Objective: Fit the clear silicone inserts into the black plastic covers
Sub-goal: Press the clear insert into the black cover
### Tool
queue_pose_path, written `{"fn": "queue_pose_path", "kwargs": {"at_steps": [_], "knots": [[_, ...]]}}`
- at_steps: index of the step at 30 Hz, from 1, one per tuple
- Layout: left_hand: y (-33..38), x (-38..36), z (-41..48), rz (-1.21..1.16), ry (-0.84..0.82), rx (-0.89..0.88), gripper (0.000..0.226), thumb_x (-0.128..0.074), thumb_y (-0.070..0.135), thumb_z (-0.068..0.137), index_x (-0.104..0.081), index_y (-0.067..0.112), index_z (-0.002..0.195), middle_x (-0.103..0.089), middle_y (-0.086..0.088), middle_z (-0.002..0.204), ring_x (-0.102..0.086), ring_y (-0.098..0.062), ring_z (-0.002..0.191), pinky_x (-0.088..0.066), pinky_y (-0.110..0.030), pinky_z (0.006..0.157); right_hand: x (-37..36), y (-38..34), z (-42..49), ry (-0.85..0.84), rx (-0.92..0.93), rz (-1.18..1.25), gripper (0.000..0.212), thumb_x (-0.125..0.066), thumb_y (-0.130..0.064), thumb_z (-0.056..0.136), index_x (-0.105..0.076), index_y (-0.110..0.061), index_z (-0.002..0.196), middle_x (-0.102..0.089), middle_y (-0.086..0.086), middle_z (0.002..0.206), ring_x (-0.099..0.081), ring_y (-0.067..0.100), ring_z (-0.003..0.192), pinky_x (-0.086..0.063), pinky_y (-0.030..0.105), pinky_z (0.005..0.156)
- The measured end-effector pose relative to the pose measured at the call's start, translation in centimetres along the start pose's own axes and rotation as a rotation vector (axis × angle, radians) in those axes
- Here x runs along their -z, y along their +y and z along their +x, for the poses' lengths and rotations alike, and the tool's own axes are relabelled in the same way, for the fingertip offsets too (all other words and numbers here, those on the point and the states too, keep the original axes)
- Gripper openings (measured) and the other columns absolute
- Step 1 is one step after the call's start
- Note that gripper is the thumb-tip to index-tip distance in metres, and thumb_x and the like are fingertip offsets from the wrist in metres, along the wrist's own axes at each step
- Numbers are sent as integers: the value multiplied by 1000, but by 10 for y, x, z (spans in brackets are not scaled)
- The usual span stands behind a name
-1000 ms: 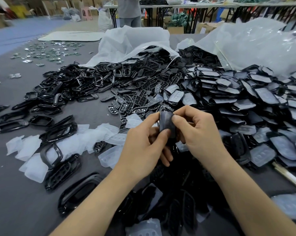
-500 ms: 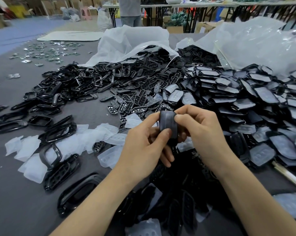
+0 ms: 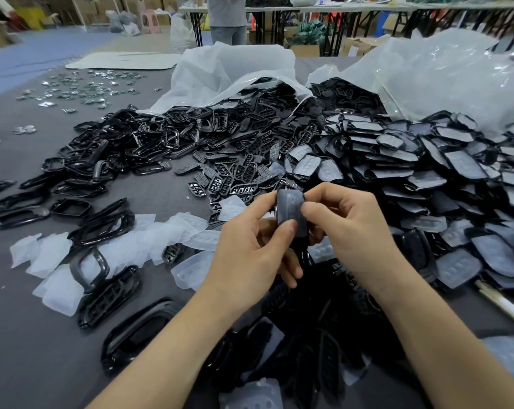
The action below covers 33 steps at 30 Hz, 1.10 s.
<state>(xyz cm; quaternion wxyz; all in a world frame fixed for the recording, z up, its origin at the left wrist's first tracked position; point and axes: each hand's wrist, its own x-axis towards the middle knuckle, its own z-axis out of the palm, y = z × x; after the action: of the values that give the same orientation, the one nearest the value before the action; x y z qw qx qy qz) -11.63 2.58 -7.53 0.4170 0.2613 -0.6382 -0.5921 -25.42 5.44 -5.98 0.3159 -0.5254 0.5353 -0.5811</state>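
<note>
while the left hand [image 3: 249,255] pinches a black cover [image 3: 291,212], the right hand [image 3: 347,228] pinches its top edge.

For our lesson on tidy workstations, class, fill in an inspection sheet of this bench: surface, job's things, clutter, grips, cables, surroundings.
Surface: grey table, largely covered with parts.
Job's things: black cover in hand; loose clear silicone inserts at left; fitted covers heaped at right; empty black covers heaped mid-table.
Clutter: white plastic bags behind the heaps; small metal pieces far left.
Grips: left hand and right hand both pinch the black cover.
Cables: nothing seen.
Surroundings: folding tables, cardboard boxes, standing person.
</note>
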Motion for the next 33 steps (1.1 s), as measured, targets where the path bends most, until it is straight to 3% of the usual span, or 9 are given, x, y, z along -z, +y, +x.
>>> {"fn": "queue_pose_path", "kwargs": {"at_steps": [5,11,16,20,24,28,31,33], "knots": [[-1,0,1,5,20,-7,36,-48,-3,96,-59,31,100,-66,3,65,-57,-16,39,-45,-21,38,-1,0,1,-36,-11,41,25,-59,2,88,-65,-14,71,-59,-10,53,-52,-1,48,-42,11,49],[1,4,3,-71,57,1,21,-48,-3,96,-57,15,102,-64,-5,64,-58,-16,42,-47,-22,41,-3,3,-1,3,23,-68,8,-67,-9,85,-68,-15,80,-65,3,68,-55,11,63,-47,21,60],[-3,6,4,87,132,17,10,-50,11,97,-60,13,93,-61,-4,60,-61,-23,45,-50,-29,46,-6,7,1,21,65,-241,9,-63,-9,87,-66,-14,80,-62,-10,65,-53,1,58,-41,15,61],[-4,7,5,245,275,-57,7,-56,20,95,-63,21,95,-65,-1,65,-60,-22,42,-44,-24,41,-4,7,1,14,64,-240,10,-61,-9,88,-63,-14,80,-66,10,71,-62,33,68,-51,40,64],[-2,9,6,184,287,-60,13,-58,11,93,-64,19,102,-64,-5,72,-60,-17,44,-46,-21,44,-4,7,0,5,51,-259,13,-62,-9,87,-62,-18,77,-65,11,71,-61,36,66,-51,45,62],[-1,8,6,134,240,-49,13,-62,8,90,-65,17,99,-65,-1,68,-63,-17,47,-49,-22,47,-3,7,1,-2,46,-271,13,-63,-10,86,-66,-19,78,-66,9,69,-58,33,62,-50,42,59],[-3,8,7,83,262,-30,12,-61,4,91,-63,16,93,-65,1,62,-63,-16,47,-50,-22,47,-3,6,1,4,29,-225,18,-63,-11,88,-68,-25,76,-66,-8,64,-56,6,57,-46,22,56],[-3,9,8,37,290,-22,13,-60,3,91,-61,15,90,-67,-1,63,-63,-16,47,-51,-21,48,-3,5,1,-11,-11,-147,15,-64,-15,89,-70,-24,78,-67,-13,66,-58,-2,62,-45,12,61]]}}
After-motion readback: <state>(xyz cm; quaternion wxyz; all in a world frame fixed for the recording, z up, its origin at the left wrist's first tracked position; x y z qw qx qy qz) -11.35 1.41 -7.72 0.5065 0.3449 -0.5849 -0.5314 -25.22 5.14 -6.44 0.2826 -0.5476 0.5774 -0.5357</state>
